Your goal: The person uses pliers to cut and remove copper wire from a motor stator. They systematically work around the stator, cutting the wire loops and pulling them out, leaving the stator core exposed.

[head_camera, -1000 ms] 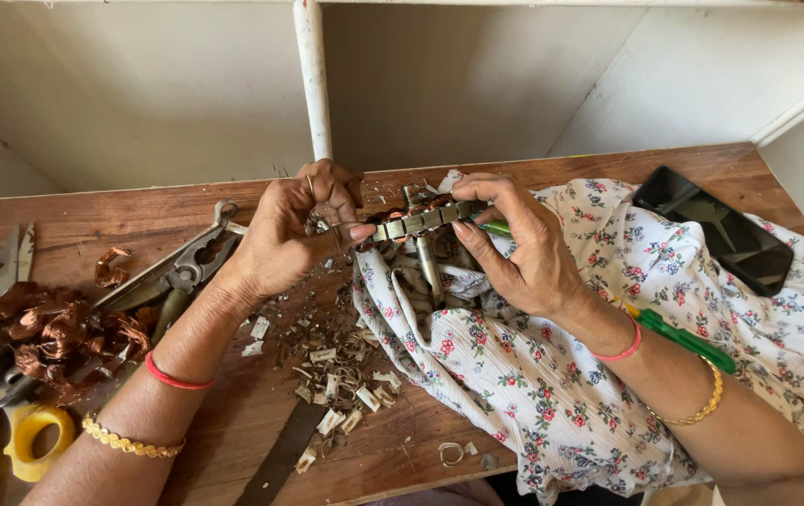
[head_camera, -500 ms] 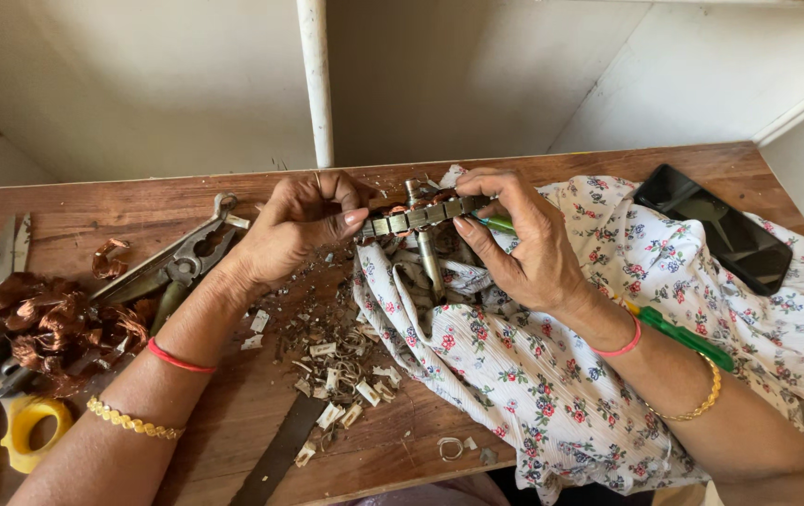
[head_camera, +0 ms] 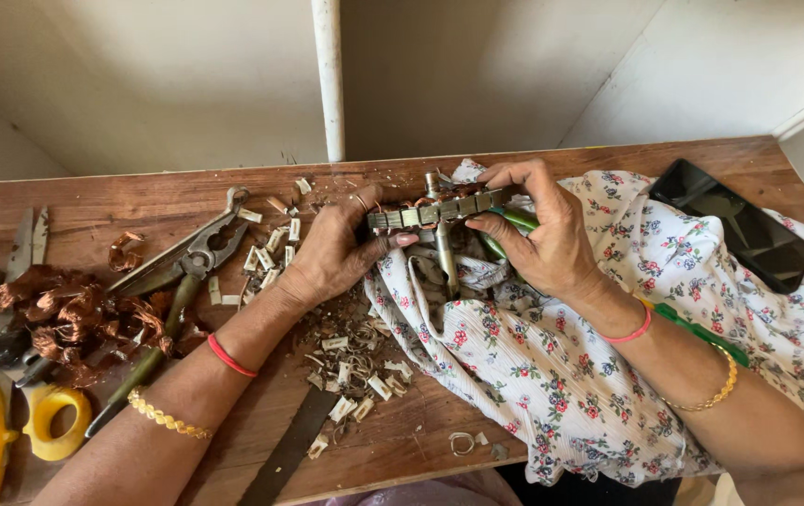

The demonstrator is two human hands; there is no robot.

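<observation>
Left hand (head_camera: 331, 258) closed loosely round the left end of a slotted metal motor core (head_camera: 435, 214), thumb pressed beneath, fingers curled over the top. Right hand (head_camera: 542, 234) closed on the core's right end, fingertips (head_camera: 495, 176) pinched along its upper edge, thumb braced below. Held the core between both hands just above the far middle of the wooden workbench (head_camera: 140, 201), over the edge of a flowered cloth (head_camera: 561, 375).

Looked like a ring of stacked steel plates, dull grey and ribbed with evenly spaced slots, with strands of copper winding showing behind the top edge and a short shaft stub poking up. Could not tell how much wire remained inside.

Also gripped a green-handled tool (head_camera: 701, 330) under the right palm, its handle running back along the wrist.

Lay scattered beneath the left wrist: small pale curled insulation scraps (head_camera: 350, 375), papery and bent. Rested to the left: worn steel pliers (head_camera: 191, 262) with darkened handles, jaws partly apart. Heaped further left: a tangle of shiny reddish copper wire (head_camera: 65, 319). Sat at the near left corner: yellow-handled scissors (head_camera: 8, 426). Lay flat near the front edge: a dark metal blade (head_camera: 289, 450). Rested on the cloth at far right: a black phone (head_camera: 734, 225), glossy and dark.
</observation>
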